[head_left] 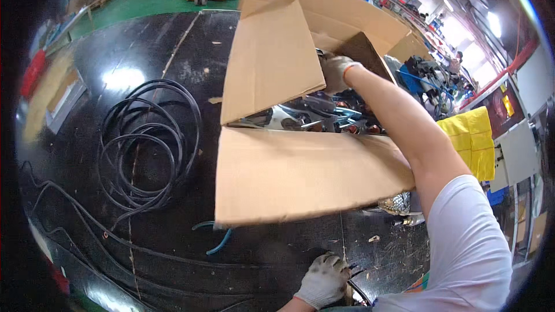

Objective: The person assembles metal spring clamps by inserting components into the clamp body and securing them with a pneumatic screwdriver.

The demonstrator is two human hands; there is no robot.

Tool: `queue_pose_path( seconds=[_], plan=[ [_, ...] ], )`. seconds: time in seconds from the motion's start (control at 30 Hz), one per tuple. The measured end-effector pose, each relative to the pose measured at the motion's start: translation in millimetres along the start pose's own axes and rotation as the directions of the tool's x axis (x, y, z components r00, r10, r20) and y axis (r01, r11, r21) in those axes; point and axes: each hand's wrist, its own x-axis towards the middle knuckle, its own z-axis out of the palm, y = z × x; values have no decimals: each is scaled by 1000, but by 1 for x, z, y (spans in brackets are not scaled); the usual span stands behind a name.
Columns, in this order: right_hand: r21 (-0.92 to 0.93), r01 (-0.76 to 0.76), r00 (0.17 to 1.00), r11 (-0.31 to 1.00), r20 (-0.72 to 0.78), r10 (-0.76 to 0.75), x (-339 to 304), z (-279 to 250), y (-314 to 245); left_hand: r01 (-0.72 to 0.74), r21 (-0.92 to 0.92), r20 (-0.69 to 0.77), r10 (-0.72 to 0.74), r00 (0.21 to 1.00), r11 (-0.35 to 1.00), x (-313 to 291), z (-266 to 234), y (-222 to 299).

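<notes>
The right hand's (pixel 334 73) grip is closed inside a large cardboard box (pixel 300 173), the gloved fingers curled around something among the metal parts (pixel 312 114) that fill it; what exactly they clamp cannot be told, since the flap hides part of it. The bare forearm reaches in over the box's near flap, while the left flap stands raised beside the hand. The left hand (pixel 325 280), also gloved, rests low on the black floor (pixel 144 52) near the bottom edge, fingers spread and pressed down on a dark thin object; whether it grips it cannot be told. A coil of black cable (pixel 144 144) lies on the floor to the left of the box, well apart from both hands. A yellow cloth (pixel 471 138) hangs to the right.
</notes>
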Motion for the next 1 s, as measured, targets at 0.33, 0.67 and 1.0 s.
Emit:
queue_pose_path(
  seconds=[0.33, 0.67, 1.0],
  plan=[
    [48, 100, 942, 994, -327, -79, -37, 20, 27, 50, -13, -187, -51, 981, 999, 5, 8, 5],
    [347, 150, 857, 926, -513, 53, -125, -38, 72, -21, 34, -54, 23, 998, 999, 5, 2, 2],
    [582, 238, 739, 778, -628, 244, -394, -20, 97, -89, 177, -221, 128, 967, 980, 2, 16, 6]
  ],
)
